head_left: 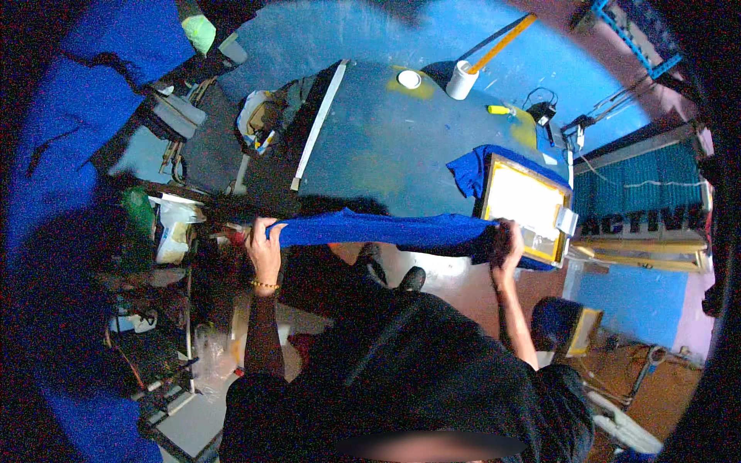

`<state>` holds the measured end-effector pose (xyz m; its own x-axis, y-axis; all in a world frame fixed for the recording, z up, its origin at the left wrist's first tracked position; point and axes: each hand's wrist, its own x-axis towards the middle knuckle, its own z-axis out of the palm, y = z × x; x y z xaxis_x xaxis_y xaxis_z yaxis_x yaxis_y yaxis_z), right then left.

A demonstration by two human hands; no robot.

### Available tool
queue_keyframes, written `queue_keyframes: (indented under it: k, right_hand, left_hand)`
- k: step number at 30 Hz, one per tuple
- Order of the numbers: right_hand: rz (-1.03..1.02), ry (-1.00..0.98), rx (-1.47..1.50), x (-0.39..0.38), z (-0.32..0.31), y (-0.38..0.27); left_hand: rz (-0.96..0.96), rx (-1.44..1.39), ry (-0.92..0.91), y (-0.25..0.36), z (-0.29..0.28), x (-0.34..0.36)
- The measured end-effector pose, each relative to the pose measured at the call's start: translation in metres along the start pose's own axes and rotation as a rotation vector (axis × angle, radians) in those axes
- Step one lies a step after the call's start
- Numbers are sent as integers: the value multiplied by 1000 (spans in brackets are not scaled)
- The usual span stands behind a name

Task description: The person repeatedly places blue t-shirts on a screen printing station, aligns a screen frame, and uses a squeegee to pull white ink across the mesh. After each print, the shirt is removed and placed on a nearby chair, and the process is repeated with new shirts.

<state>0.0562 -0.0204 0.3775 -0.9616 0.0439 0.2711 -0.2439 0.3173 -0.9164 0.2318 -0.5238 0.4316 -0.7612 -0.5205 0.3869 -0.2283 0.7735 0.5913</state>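
Observation:
A blue cloth garment (378,229) is stretched in a long narrow band in front of my body, by the near edge of the table (378,139). My left hand (265,251), with a beaded bracelet at the wrist, pinches its left end. At the other end my right hand (507,245) is closed on the fabric, its fingers partly in shadow. Just beyond the right hand lies a framed printing screen (488,193) with a bright white middle and yellow edging. Another blue cloth (465,171) shows beneath that frame.
On the table stand a white cup (461,81) with an orange stick, a white round lid (409,79) and a yellow tool (500,110). A black corded device (545,113) sits at the far right. An open bag (261,121) lies left of the table's pale edge strip (320,127).

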Motion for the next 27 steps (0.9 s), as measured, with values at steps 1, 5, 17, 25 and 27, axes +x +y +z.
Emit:
queue_keyframes:
  k: [1,5,17,25,27]
  right_hand:
    - [39,24,22,3,-3,-12]
    - [-262,60,-574,12,2,-42]
    - [-198,222,-570,-16,23,-97]
    - [-265,156,-593,-38,0,-36]
    - [-210,108,-588,-50,-2,-25]
  left_hand:
    - [-30,-1,-60,-5,-2,6]
    - [20,-141,-189,-31,2,40]
    - [-6,-345,-3,-46,58,68]
    - [241,27,-220,-86,39,57]
    - [240,24,-209,-87,31,50]
